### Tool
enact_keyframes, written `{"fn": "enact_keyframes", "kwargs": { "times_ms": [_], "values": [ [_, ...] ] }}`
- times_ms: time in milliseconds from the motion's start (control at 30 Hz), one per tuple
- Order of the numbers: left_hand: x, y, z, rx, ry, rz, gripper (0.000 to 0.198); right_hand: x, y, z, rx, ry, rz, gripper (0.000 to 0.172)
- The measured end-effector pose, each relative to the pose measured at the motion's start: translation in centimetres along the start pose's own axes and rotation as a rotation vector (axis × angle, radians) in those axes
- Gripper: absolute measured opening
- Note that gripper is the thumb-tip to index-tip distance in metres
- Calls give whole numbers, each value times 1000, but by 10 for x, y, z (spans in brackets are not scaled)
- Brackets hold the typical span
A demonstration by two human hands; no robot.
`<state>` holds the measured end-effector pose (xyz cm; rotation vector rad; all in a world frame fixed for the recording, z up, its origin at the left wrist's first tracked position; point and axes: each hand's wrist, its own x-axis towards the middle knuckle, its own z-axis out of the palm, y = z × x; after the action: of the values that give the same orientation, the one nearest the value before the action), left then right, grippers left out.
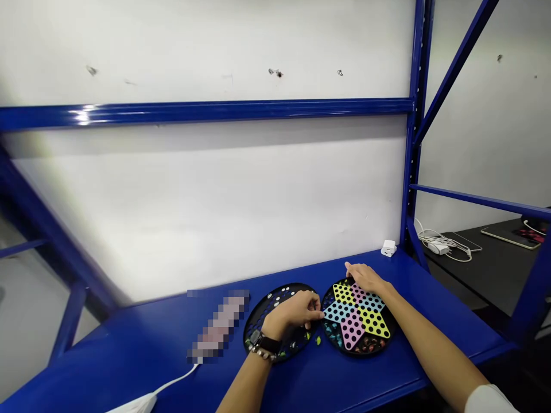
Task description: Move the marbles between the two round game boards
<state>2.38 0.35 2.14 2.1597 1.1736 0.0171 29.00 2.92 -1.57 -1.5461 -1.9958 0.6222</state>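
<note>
Chinese checkers board (356, 316), round and black, lying flat on the blue tabletop (172, 350), with a star face in yellow, pink and blue panels dotted with holes. Small coloured marbles (331, 331) gathered in the dark rim pockets along the board's near-left and near edge; count too small to tell.

Just left of the board, nearly touching it: a black perforated round tray (275, 318), flat on the tabletop, with a few pale and green marbles scattered over its holes. One yellow-green marble (318, 341) loose on the tabletop, in the gap at the board's near-left edge.

Left hand (297, 310) resting over the tray's right part, fingers curled inward with tips pinched toward the board's left edge; whether anything sits between the fingertips, cannot tell. Dark watch and bead bracelet on that wrist.

Right hand (365, 276) laid on the board's far rim, palm down, fingers loosely spread and pointing left, holding nothing visible.

Farther left of the board: a blurred patch (217, 327) and a white cable (172, 381). Beyond the board, to its far right: a small white charger (388, 248) by the blue upright post (415, 143).
</note>
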Motion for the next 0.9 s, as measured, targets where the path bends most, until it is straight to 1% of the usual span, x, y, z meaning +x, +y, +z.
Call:
{"fn": "enact_keyframes", "kwargs": {
  "times_ms": [100,233,333,367,400,433,467,500,533,600,633,700,767,833,900],
  "values": [
    [-2,-2,1,-5,-35,-27,32,-1,-1,-1,8,-1,1,66],
    [-6,-1,-4,-21,-53,-9,36,-1,-1,-1,7,-13,3,66],
    [-13,10,-9,8,-65,9,32,-1,0,-2,-4,-15,5,66],
    [-18,17,-9,29,-39,28,30,-1,0,-2,-7,-14,4,67],
    [-24,25,-9,50,6,53,28,-1,0,-2,-11,-14,4,67],
    [-32,34,-8,69,81,91,26,-1,-1,-2,-15,-13,3,67],
    [-42,44,-7,74,197,142,26,-1,-1,-3,-21,-15,4,68],
    [-54,54,-4,64,272,177,27,-1,-1,-3,-27,-19,2,69],
    [-67,64,-2,53,269,193,28,-1,-1,-4,-33,-18,4,70],
    [-95,79,3,48,211,202,30,-1,0,-5,-38,-31,3,68],
    [-108,85,7,47,163,190,31,-1,1,-5,-39,-28,10,68],
    [-129,91,18,44,33,184,31,-1,2,-6,-44,-36,12,68],
    [-140,90,41,78,-102,232,31,0,3,-6,-47,-43,13,68],
    [-141,82,76,159,-177,259,27,0,3,-6,-45,-45,14,68],
    [-133,67,119,284,-252,230,28,-1,3,-7,-42,-47,18,69]
  ]
}}
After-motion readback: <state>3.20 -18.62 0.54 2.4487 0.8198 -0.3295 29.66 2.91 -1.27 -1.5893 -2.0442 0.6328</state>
